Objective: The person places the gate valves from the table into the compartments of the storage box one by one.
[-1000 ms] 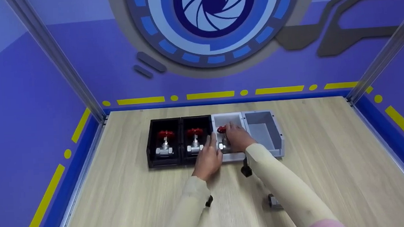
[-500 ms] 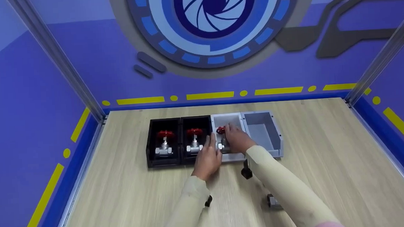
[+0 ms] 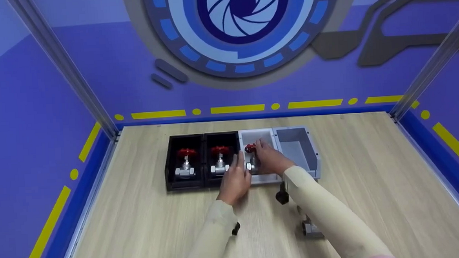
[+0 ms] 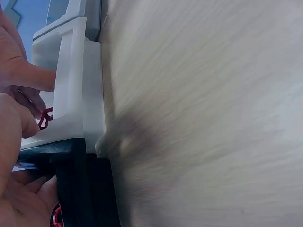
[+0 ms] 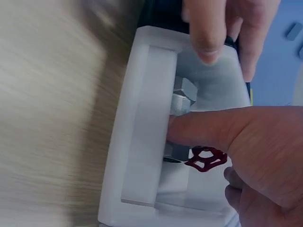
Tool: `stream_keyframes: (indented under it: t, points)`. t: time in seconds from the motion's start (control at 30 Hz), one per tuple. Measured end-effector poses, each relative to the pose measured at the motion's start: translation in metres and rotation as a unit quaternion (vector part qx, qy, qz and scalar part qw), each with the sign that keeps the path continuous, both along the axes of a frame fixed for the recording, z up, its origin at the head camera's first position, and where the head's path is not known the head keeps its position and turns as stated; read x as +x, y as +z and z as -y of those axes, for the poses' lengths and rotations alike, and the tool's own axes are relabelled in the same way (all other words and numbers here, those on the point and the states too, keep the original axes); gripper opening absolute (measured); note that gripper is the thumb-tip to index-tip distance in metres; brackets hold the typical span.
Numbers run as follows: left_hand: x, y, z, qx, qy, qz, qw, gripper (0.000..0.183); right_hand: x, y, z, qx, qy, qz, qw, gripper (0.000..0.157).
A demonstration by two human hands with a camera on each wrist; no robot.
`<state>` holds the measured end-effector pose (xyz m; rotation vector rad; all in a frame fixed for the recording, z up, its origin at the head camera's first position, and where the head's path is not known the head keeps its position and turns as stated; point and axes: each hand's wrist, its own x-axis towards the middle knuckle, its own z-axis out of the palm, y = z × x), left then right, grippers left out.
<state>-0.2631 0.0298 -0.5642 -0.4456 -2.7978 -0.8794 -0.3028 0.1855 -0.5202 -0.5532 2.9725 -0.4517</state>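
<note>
In the white bin [image 3: 256, 135], a metal valve [image 5: 184, 92] with a red handwheel [image 5: 207, 159] stands behind the low front lip. My right hand [image 3: 272, 160] holds this valve: one digit lies across its metal body, while other fingers are bent beside the wheel. My left hand [image 3: 234, 182] straddles the walls where the white bin meets a black bin [image 3: 222, 139]. Its fingers look straight in the head view, and its thumb [image 5: 208, 40] hangs over the white bin. Upright in the two black bins stand a left valve [image 3: 185, 168] and a middle valve [image 3: 219, 165], both red-wheeled.
A grey bin [image 3: 293, 147] with nothing in it ends the row on the right. Another metal valve [image 3: 312, 230] lies on the wooden table [image 3: 140, 228], partly under the right forearm. Blue-purple panels [image 3: 73, 74] enclose the back and sides.
The right forearm has shifted slightly right, showing more of the valve lying on the table. Both hands stay at nearly the same places on the bins.
</note>
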Motion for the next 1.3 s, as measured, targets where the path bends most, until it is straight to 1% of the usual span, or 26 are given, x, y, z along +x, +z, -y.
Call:
stream_keyframes:
  t: [0.23,0.53,0.77,0.97,1.13,1.2,1.3]
  points:
    - [0.0,0.0,0.0,-0.005,0.006,-0.002,1.0,0.067,0.009,0.01,0.001,-0.014,-0.004,0.02,1.0,0.101]
    - [0.001,-0.003,0.0,-0.005,0.002,-0.004,1.0,0.068,0.018,0.014,0.001,-0.026,-0.013,0.019,0.999,0.107]
    - [0.001,-0.002,0.0,-0.01,0.004,0.02,0.9997,0.07,0.025,0.019,-0.002,-0.045,-0.028,0.035,0.998,0.109]
    - [0.001,-0.002,0.0,-0.015,0.008,0.028,0.9995,0.071,0.031,0.023,-0.008,-0.048,-0.045,0.051,0.997,0.112]
    - [0.0,-0.002,0.0,-0.015,0.005,0.005,0.9999,0.068,0.036,0.027,-0.014,-0.047,-0.05,0.062,0.996,0.109]
    - [0.0,-0.001,0.0,-0.016,0.004,-0.004,0.9999,0.067,0.038,0.028,-0.017,-0.043,-0.046,0.057,0.996,0.108]
    - [0.001,0.0,0.0,-0.014,0.003,-0.005,0.9999,0.066,0.041,0.028,-0.021,-0.032,-0.039,0.042,0.998,0.107]
